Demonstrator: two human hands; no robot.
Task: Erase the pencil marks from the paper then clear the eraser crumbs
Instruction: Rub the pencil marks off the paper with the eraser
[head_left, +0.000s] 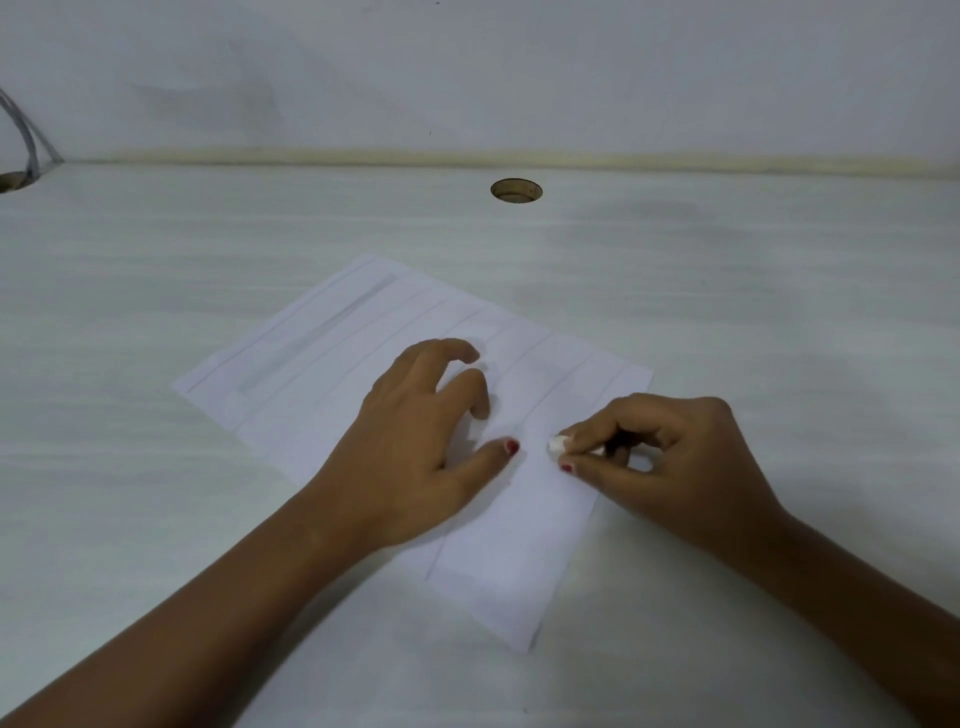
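Two bare arms at the bottom, reaching in from 7 o'clock and 5 o'clock. Left hand (415, 447) flat on the paper (363, 364), fingers spread wide, holding nothing, just pressing the sheet down. Red polish on the thumbnail. Right hand (660, 457) at about 3 o'clock from the left one, fingers pinched tight on a small white eraser (558, 445). Eraser tip poking out toward 9 o'clock, right at the paper; touching or just above, hard to tell. Paper white, lying turned on the pale table (156, 519), one corner toward 11 o'clock, another toward 5 o'clock. Thin pencil lines (540, 405) running across the sheet, side by side, some under the left hand. A wider gray smudge (322, 332) near the far edge of the sheet, at 10 o'clock from the left hand. No crumbs clear enough to see. Round hole (516, 190) in the table at 12 o'clock, well apart from the paper. Another hole (13, 182) at the far left edge, with gray cables (26, 140) going down into it. White wall (467, 78) behind the table.
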